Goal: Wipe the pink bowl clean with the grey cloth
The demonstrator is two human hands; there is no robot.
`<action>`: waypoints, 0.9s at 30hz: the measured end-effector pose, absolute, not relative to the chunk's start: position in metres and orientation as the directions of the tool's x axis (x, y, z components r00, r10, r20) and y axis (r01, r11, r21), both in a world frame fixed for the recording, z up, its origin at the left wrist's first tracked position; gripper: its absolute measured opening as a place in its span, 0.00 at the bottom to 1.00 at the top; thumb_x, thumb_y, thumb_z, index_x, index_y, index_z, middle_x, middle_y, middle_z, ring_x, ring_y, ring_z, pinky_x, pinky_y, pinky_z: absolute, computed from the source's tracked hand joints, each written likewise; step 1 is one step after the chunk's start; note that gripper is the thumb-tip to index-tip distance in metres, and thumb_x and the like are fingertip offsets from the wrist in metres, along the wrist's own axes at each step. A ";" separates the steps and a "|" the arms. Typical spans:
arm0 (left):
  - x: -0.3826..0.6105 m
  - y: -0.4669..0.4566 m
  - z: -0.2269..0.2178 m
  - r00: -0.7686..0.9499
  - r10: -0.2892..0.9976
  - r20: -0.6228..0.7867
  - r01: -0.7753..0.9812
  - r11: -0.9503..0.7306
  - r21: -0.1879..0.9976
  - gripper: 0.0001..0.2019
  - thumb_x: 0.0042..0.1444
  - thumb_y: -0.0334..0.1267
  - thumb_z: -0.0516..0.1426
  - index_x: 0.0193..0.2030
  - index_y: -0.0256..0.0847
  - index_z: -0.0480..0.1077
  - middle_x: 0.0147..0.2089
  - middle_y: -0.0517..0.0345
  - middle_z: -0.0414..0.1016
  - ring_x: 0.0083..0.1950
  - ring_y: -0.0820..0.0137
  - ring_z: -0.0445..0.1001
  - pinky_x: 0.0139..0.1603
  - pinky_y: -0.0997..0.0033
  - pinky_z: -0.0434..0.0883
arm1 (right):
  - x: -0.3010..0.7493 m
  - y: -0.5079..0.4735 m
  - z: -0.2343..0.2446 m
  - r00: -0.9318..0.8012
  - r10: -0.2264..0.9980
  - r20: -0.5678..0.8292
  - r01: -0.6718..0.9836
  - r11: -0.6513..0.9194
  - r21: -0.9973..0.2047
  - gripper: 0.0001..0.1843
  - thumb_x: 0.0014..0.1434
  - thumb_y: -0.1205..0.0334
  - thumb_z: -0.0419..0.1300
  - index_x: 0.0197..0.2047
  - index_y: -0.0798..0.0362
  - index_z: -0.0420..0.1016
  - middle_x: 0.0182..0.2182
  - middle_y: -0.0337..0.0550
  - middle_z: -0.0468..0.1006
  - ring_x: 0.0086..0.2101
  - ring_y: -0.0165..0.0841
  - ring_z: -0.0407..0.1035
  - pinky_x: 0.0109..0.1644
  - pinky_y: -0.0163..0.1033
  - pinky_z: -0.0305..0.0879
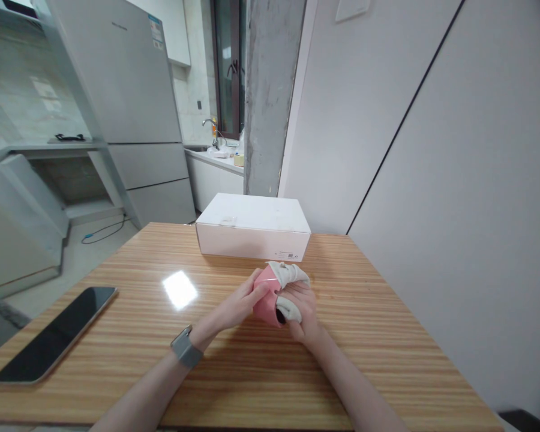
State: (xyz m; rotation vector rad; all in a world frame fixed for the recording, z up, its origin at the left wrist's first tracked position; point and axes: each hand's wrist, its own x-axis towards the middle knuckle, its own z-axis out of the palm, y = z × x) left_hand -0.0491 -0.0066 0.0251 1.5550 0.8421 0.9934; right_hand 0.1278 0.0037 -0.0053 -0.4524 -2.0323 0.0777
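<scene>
A glossy pink, cup-shaped object (pixel 265 310) is held above the middle of the table, with a dark opening partly visible at its lower right. My left hand (pixel 243 302) is closed around its left side, thumb on top. On the right side, my right hand (pixel 306 312) grips a whitish cloth (pixel 291 273) that is bunched over and against the pink object's open end. Part of the cloth hangs between the fingers and the rim. My right fingertips are hidden by the cloth and the object.
The wooden table (pixel 162 354) bears a white box (pixel 252 240) behind my hands and a large dark-screened phone or tablet (pixel 56 336) at left. A pale wall (pixel 414 228) borders the right side. Farther back stand a fridge (pixel 117 78) and a sink counter (pixel 216 159).
</scene>
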 end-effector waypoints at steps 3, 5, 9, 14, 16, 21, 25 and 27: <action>-0.049 -0.009 0.023 0.438 0.882 0.173 0.008 -0.197 0.980 0.22 0.60 0.46 0.52 0.59 0.41 0.61 0.60 0.54 0.66 0.63 0.63 0.59 0.64 0.65 0.55 | 0.130 0.004 -0.007 -0.311 0.456 0.834 0.298 0.880 -0.370 0.17 0.61 0.58 0.42 0.33 0.50 0.71 0.26 0.44 0.74 0.28 0.38 0.69 0.37 0.45 0.62; -0.049 -0.006 0.017 0.462 0.869 0.176 -0.038 -0.178 0.983 0.22 0.59 0.45 0.54 0.59 0.42 0.60 0.59 0.54 0.66 0.61 0.64 0.61 0.63 0.65 0.56 | 0.131 0.004 -0.007 -0.286 0.482 0.828 0.306 0.865 -0.397 0.17 0.61 0.59 0.42 0.32 0.50 0.71 0.26 0.43 0.74 0.29 0.38 0.69 0.38 0.45 0.62; -0.045 0.006 0.002 0.394 0.913 0.106 -0.229 -0.014 0.973 0.21 0.54 0.48 0.58 0.51 0.38 0.68 0.50 0.53 0.74 0.55 0.61 0.67 0.59 0.61 0.60 | 0.129 0.003 -0.002 -0.397 0.411 0.821 0.335 0.897 -0.287 0.17 0.61 0.58 0.42 0.37 0.52 0.70 0.30 0.47 0.75 0.33 0.40 0.70 0.40 0.47 0.64; -0.045 0.011 0.005 0.423 0.906 0.032 -0.382 0.146 0.913 0.30 0.59 0.58 0.46 0.49 0.33 0.72 0.47 0.47 0.77 0.55 0.59 0.69 0.62 0.58 0.58 | 0.118 -0.001 0.000 -0.581 0.176 0.795 0.239 0.970 -0.040 0.20 0.59 0.55 0.43 0.44 0.55 0.69 0.38 0.52 0.77 0.41 0.41 0.71 0.48 0.49 0.66; -0.051 0.008 0.010 0.507 0.861 -0.025 -0.331 0.221 0.917 0.30 0.59 0.58 0.46 0.51 0.33 0.71 0.52 0.47 0.75 0.59 0.60 0.66 0.65 0.59 0.54 | 0.114 -0.003 -0.002 -0.600 0.160 0.784 0.215 0.976 -0.035 0.20 0.59 0.55 0.42 0.44 0.55 0.69 0.38 0.52 0.77 0.41 0.40 0.72 0.49 0.48 0.66; -0.065 0.009 0.010 0.497 0.858 -0.131 -0.025 0.165 0.986 0.26 0.59 0.55 0.49 0.56 0.39 0.68 0.61 0.55 0.66 0.66 0.66 0.58 0.70 0.66 0.42 | 0.116 -0.005 -0.006 -0.570 0.233 0.788 0.208 0.969 -0.136 0.18 0.59 0.55 0.42 0.40 0.53 0.69 0.35 0.50 0.78 0.37 0.39 0.73 0.48 0.47 0.67; -0.064 0.007 0.008 0.493 0.870 -0.032 0.042 0.013 0.999 0.28 0.60 0.55 0.47 0.59 0.39 0.64 0.64 0.53 0.62 0.66 0.64 0.57 0.70 0.62 0.44 | 0.121 -0.003 -0.004 -0.520 0.306 0.797 0.220 0.950 -0.222 0.19 0.61 0.53 0.40 0.36 0.51 0.69 0.31 0.48 0.76 0.36 0.39 0.72 0.46 0.47 0.66; -0.061 0.002 0.010 0.458 0.888 0.038 0.057 -0.071 0.996 0.28 0.59 0.54 0.49 0.60 0.39 0.63 0.66 0.53 0.60 0.68 0.61 0.53 0.69 0.62 0.44 | 0.122 -0.001 -0.004 -0.459 0.376 0.805 0.240 0.925 -0.296 0.19 0.61 0.53 0.40 0.32 0.50 0.68 0.28 0.46 0.74 0.34 0.39 0.71 0.44 0.47 0.66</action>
